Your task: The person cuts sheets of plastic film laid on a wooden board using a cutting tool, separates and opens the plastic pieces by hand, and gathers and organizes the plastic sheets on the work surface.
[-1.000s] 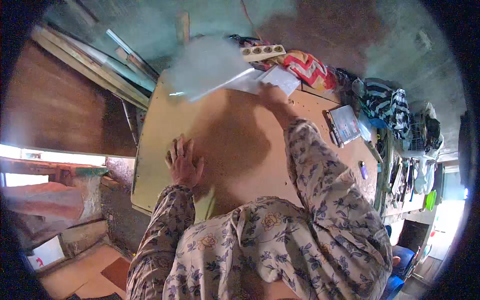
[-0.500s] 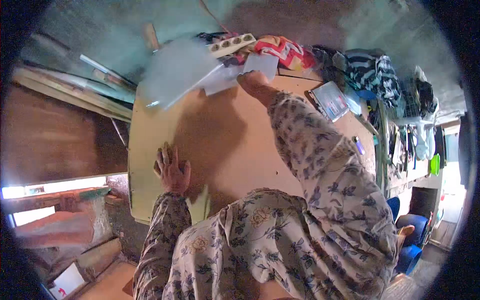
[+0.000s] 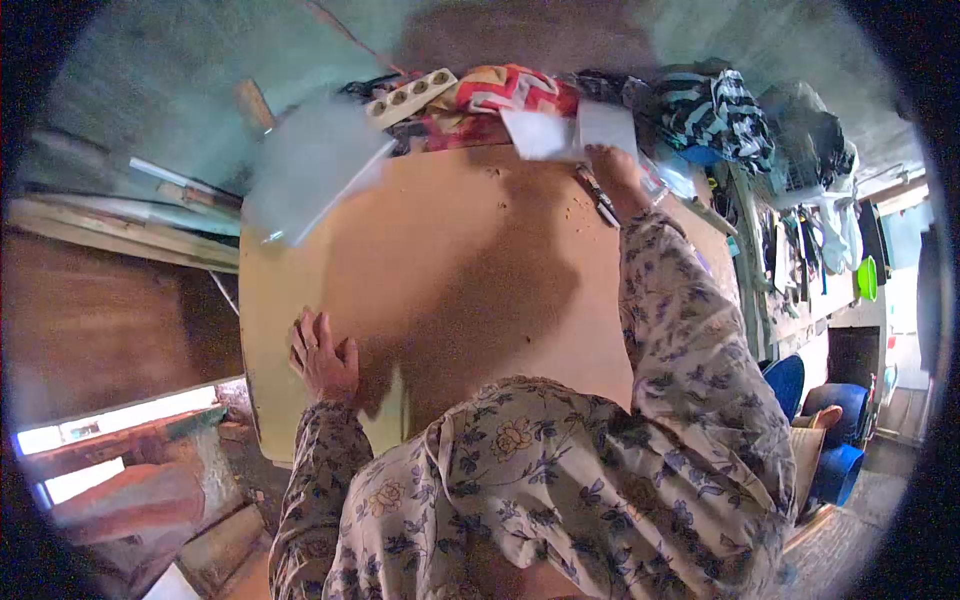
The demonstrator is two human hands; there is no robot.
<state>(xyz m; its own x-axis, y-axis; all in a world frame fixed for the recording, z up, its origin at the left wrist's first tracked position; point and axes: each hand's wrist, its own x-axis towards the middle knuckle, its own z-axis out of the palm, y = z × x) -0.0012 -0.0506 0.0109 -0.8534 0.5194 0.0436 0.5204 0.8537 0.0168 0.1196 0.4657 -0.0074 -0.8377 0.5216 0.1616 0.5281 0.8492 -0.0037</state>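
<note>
My left hand (image 3: 325, 357) lies flat near the left edge of the tan table board (image 3: 440, 250), fingers spread, holding nothing. My right hand (image 3: 617, 170) reaches to the far right part of the board, its fingers closed at the lower edge of some white sheets (image 3: 607, 125). Another white panel (image 3: 540, 134) spreads out to the left of them, like an open folder or paper. Under my right wrist a dark-edged flat case (image 3: 597, 195) shows only in part. Small crumbs are scattered on the board beside it.
A translucent plastic sheet (image 3: 320, 165) covers the far left corner. Behind the board are a power strip (image 3: 412, 97), a red patterned cloth (image 3: 520, 90) and a black-and-white striped bag (image 3: 715, 115). Blue chairs (image 3: 835, 470) stand at the right; wooden planks (image 3: 120, 222) lie at the left.
My right hand has moved to the right along the far edge with the white sheets, which now cover part of the flat case. My left hand stays flat on the board.
</note>
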